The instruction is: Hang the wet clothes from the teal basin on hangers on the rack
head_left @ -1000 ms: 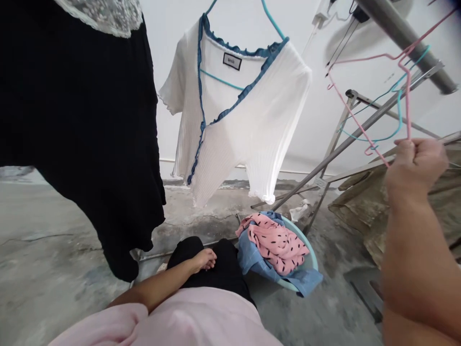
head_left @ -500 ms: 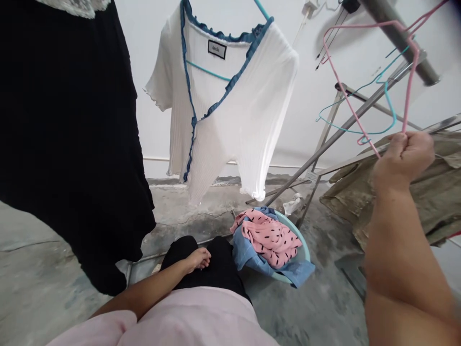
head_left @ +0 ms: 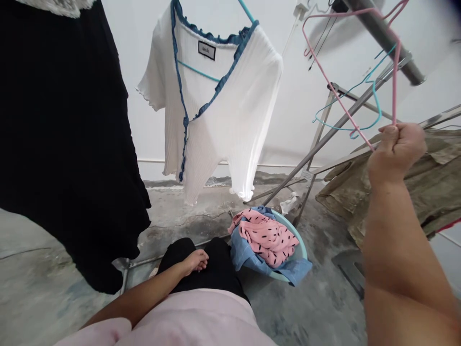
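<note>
- Right hand [head_left: 396,149] is clenched around a pink hanger [head_left: 338,103], held up beside the metal rack [head_left: 345,120].
- Left hand [head_left: 194,261] is rested loosely, holding nothing, against the black trousers [head_left: 216,269].
- Laundry basin [head_left: 301,245] is seen on the floor below.

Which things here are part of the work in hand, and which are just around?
In hand: right hand gripping the pink hanger; left hand resting on the thigh.

Around: teal hanger, white top, black garment, basin holding pink cloth, olive cloth.
</note>
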{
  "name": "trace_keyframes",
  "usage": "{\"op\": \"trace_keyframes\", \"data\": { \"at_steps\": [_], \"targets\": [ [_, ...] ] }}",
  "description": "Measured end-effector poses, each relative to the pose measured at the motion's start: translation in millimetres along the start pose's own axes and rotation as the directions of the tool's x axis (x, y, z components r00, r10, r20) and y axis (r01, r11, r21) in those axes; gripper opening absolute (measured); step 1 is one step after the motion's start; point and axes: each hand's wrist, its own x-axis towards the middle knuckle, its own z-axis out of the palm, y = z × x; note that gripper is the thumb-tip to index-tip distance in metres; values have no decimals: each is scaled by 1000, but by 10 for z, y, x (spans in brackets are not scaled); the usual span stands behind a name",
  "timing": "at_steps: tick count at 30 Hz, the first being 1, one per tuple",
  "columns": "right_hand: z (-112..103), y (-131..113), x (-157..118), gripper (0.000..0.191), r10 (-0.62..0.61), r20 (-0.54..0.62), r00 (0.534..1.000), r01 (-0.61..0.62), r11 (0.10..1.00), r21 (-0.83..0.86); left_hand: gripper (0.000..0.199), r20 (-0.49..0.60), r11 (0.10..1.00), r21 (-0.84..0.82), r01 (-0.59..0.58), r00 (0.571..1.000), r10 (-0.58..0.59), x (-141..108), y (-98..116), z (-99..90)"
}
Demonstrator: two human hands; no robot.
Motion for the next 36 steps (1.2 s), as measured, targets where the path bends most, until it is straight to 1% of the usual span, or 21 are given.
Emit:
{"op": "trace_keyframes", "data": {
  "at_steps": [3,6,10,13,15,19,21,24,28,30,34,36],
  "targets": [
    [-51,-42,26,47,-74,10,997,74,997,39,6,4,1000,-2,0,1000,0,0,-2,0],
    [-93,-58,51,45,-137,45,990,134,989,53,6,3,1000,-3,0,1000,0,-13,21,9],
    [-103,-47,51,39,-122,98,988,120,992,28,9,0,1000,-2,-1,1000,1,-39,55,21],
    [-90,-33,5,38,-99,117,988,99,995,14,16,-2,1000,4,-1,1000,1,-53,63,23],
    [-79,-20,-33,39,-82,105,991,81,997,15,21,-4,1000,10,0,1000,0,-60,62,20],
    [-32,10,-29,43,-81,43,996,81,997,-1,21,-2,1000,23,7,1000,-7,-71,62,18],
    [9,17,39,44,-99,27,995,100,995,-21,20,-2,1000,26,11,1000,-11,-76,67,23],
    [67,2,182,39,-98,25,995,99,994,-47,18,-3,1000,25,11,1000,-11,-82,72,33],
    [76,-67,292,37,-86,23,996,87,995,-56,14,-1,1000,23,6,1000,-6,-71,64,32],
    [47,-101,283,40,-110,12,994,110,993,-33,14,-2,1000,25,7,1000,-7,-56,54,24],
    [-18,-120,211,50,-196,-16,980,197,980,41,16,-12,999,29,13,1000,-13,-38,37,9],
    [-39,-105,181,49,-222,-25,975,223,972,74,20,-13,1000,28,12,1000,-12,-45,37,8]
  ]
}}
